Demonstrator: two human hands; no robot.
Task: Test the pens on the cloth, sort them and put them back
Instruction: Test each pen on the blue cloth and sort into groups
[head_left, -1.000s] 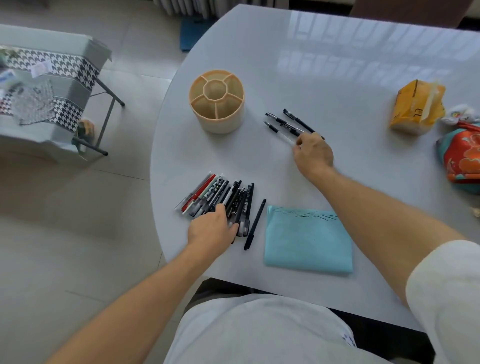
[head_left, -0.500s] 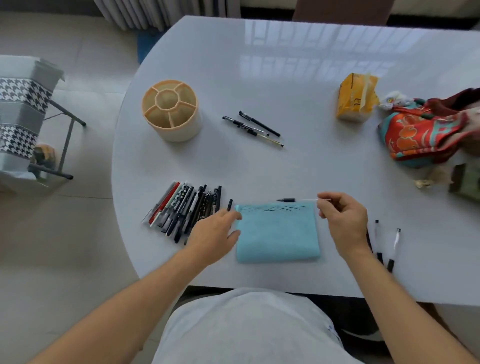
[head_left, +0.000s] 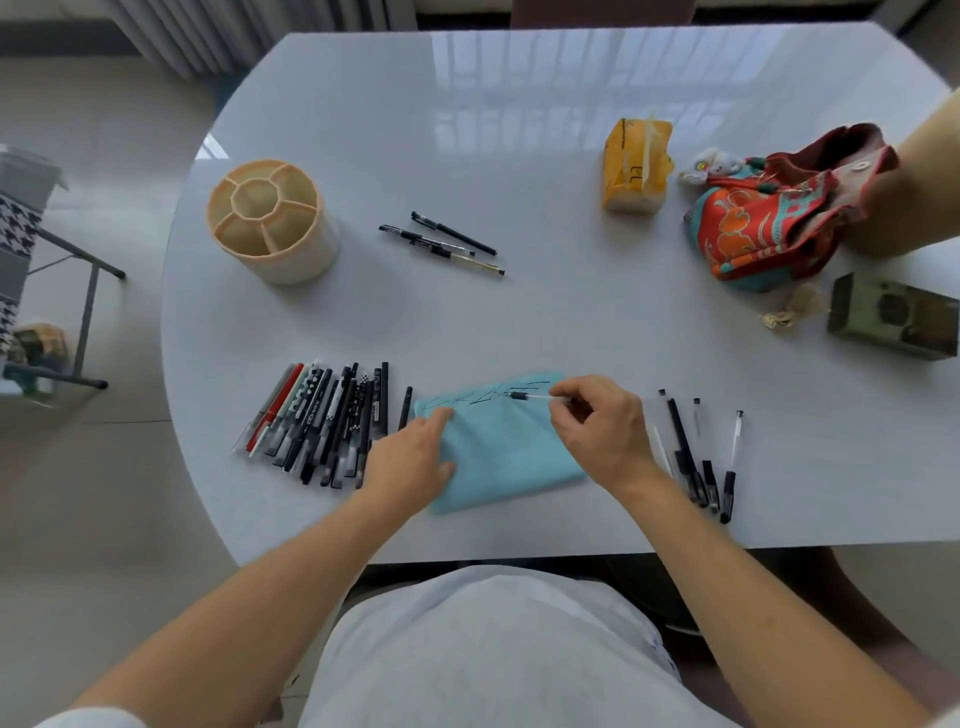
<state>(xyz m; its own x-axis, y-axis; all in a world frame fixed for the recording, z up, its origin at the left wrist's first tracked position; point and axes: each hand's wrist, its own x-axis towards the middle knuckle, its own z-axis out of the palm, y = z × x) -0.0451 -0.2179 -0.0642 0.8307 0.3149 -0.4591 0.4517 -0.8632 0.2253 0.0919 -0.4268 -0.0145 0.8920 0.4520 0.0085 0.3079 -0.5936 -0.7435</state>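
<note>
A folded light-blue cloth (head_left: 511, 457) lies near the table's front edge, with black ink strokes along its far edge. My right hand (head_left: 602, 426) grips a clear pen (head_left: 535, 397) whose tip rests on those strokes. My left hand (head_left: 410, 457) lies flat on the cloth's left edge, fingers spread. A row of several pens (head_left: 322, 421) lies left of the cloth, and one black pen (head_left: 405, 408) sits beside its left edge. Three pens (head_left: 447, 241) lie mid-table. Several more pens (head_left: 696, 452) lie to the right. A beige compartmented pen holder (head_left: 272, 221) stands empty at the far left.
A yellow tissue pack (head_left: 634, 166) and an orange-red patterned bag (head_left: 769, 218) sit at the far right, with another person's arm (head_left: 924, 171) over the bag. A small green box (head_left: 893, 322) lies at the right edge. A folding stand (head_left: 31, 270) stands left on the floor.
My right hand left the three mid-table pens and came to the cloth with a clear pen. My left hand moved from the pen row onto the cloth's left edge. New strokes show.
</note>
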